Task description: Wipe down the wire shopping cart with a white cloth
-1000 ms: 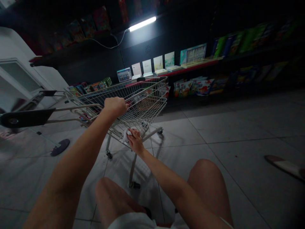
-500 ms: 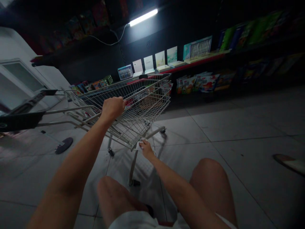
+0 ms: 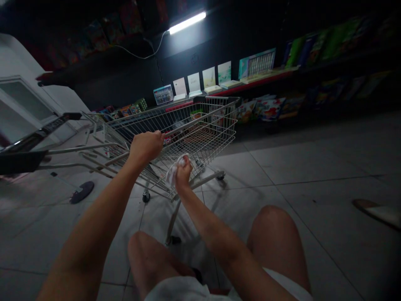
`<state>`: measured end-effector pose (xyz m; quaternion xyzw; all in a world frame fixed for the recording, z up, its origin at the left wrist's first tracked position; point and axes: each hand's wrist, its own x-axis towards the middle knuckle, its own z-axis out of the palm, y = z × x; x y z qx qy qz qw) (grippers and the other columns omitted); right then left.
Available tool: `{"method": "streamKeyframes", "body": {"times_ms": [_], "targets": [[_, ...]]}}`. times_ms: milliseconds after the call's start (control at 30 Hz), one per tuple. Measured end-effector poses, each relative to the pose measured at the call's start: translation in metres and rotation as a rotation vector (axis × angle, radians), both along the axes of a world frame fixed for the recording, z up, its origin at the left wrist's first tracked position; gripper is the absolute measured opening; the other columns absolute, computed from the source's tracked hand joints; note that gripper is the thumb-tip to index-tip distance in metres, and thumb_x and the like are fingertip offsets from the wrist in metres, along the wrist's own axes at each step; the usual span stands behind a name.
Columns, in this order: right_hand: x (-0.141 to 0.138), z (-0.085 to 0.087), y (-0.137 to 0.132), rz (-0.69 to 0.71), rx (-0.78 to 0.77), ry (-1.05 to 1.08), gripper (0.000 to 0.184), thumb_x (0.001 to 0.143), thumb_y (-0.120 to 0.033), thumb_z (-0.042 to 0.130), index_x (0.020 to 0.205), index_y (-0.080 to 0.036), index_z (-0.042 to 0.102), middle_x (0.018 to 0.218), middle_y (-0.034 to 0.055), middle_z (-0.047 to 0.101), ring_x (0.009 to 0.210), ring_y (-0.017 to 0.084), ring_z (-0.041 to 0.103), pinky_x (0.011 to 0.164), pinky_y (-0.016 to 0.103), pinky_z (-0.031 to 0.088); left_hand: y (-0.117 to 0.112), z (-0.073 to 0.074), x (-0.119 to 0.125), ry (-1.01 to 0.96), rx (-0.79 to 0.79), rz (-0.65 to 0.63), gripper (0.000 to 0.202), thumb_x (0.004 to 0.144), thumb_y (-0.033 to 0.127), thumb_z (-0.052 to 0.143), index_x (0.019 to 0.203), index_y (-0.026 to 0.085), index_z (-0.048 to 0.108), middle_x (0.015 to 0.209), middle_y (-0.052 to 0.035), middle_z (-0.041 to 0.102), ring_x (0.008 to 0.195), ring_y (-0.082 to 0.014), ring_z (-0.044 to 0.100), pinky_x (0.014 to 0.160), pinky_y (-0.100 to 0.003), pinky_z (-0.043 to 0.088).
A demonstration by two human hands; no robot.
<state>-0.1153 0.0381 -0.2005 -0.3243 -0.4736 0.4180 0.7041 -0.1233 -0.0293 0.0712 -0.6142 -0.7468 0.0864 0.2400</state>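
A wire shopping cart (image 3: 216,146) stands before me, its handle (image 3: 23,161) off to the left. My left hand (image 3: 146,146) is closed around the top side rail of the basket. Lower down, my right hand (image 3: 183,173) grips a white cloth (image 3: 171,175) against the near side wires of the basket. The cloth is bunched, and part of it hangs left of the fingers. Both arms reach forward over my bent knees.
Behind the cart runs a shelf with upright books (image 3: 209,77) and boxed sets (image 3: 258,66). Bagged goods (image 3: 271,108) sit beneath it. A round stand base (image 3: 82,192) is on the tiled floor at left. Another person's shoe (image 3: 374,211) shows at right.
My right hand has moved up with the cloth from the basket's bottom edge to its side wires. The cart's far end has shifted right; my left hand keeps its hold on the rail.
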Motion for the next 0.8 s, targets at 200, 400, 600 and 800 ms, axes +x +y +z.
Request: {"method": "streamKeyframes", "body": {"times_ms": [200, 400, 600, 800], "targets": [[0.02, 0.079, -0.037, -0.005, 0.323, -0.235, 0.049, 0.093, -0.025, 0.044, 0.142, -0.017, 0.045, 0.139, 0.0164, 0.046, 0.131, 0.025, 0.045, 0.113, 0.044, 0.038, -0.004, -0.001, 0.003, -0.022, -0.005, -0.004, 0.052, 0.1, 0.04, 0.02, 0.114, 0.014, 0.063, 0.101, -0.0188, 0.074, 0.098, -0.0311, 0.071, 0.081, -0.038, 0.05], [0.034, 0.041, -0.025, -0.155, 0.607, -0.624, 0.035, 0.095, -0.02, 0.045, 0.126, -0.024, 0.062, 0.137, 0.0112, 0.049, 0.128, 0.025, 0.044, 0.111, 0.044, 0.038, -0.01, 0.0, 0.002, -0.016, -0.032, -0.075, 0.048, 0.099, 0.038, 0.021, 0.109, 0.015, 0.063, 0.098, -0.018, 0.074, 0.093, -0.0342, 0.072, 0.074, -0.04, 0.051], [0.057, -0.045, -0.021, -0.177, 0.629, -0.785, 0.031, 0.093, -0.016, 0.05, 0.115, -0.024, 0.068, 0.132, 0.0105, 0.051, 0.124, 0.024, 0.044, 0.108, 0.041, 0.041, -0.017, -0.003, 0.004, 0.03, -0.007, -0.111, 0.046, 0.099, 0.044, 0.026, 0.11, 0.016, 0.061, 0.096, -0.0164, 0.075, 0.091, -0.0361, 0.072, 0.073, -0.042, 0.051], [0.066, -0.074, -0.031, -0.083, 0.339, -0.759, 0.039, 0.083, -0.006, 0.046, 0.111, -0.02, 0.068, 0.12, 0.0114, 0.052, 0.114, 0.024, 0.048, 0.102, 0.044, 0.046, -0.018, 0.001, 0.003, -0.009, -0.035, -0.082, 0.053, 0.1, 0.043, 0.018, 0.109, 0.016, 0.062, 0.098, -0.0171, 0.074, 0.092, -0.036, 0.072, 0.073, -0.042, 0.05]]}}
